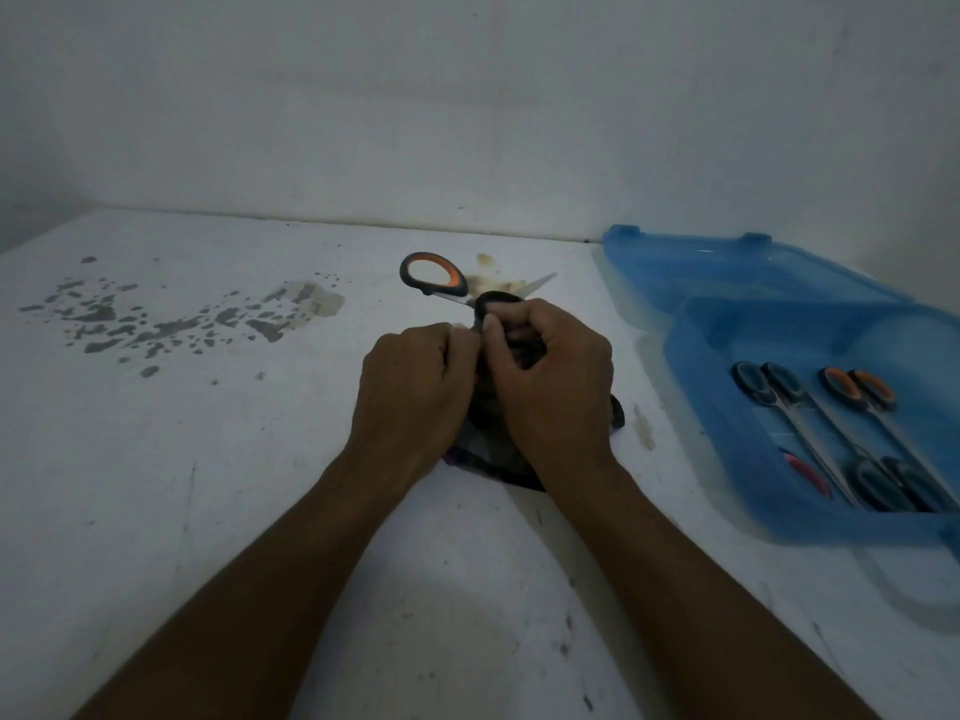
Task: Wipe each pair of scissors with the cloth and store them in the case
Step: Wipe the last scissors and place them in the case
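The scissors point(460, 285) are being held open just above the bench point(249, 485). One black-and-orange handle loop is sticking up and away from the person, and a blade tip is pointing off to the right. The right hand point(556, 371) is arching over them, knuckles up, with its fingers curling round the second, dark handle loop and its thumb pressing in beside it. The left hand point(415, 376) is sitting just left of the scissors, wrist straight. Its fingers are curling tightly into the dark cloth point(488, 449), which is bunching below the scissors between both palms; its fingertips are hidden. Both forearms are reaching in from the near edge and converging on the scissors. To the right of the scissors, well apart, the blue case point(727, 330) is lying open with its lid point(753, 272) leaning back. Several stored pairs point(795, 407) are lying side by side inside it. To the left of the scissors, dark stains point(182, 319) are spreading across the bench.
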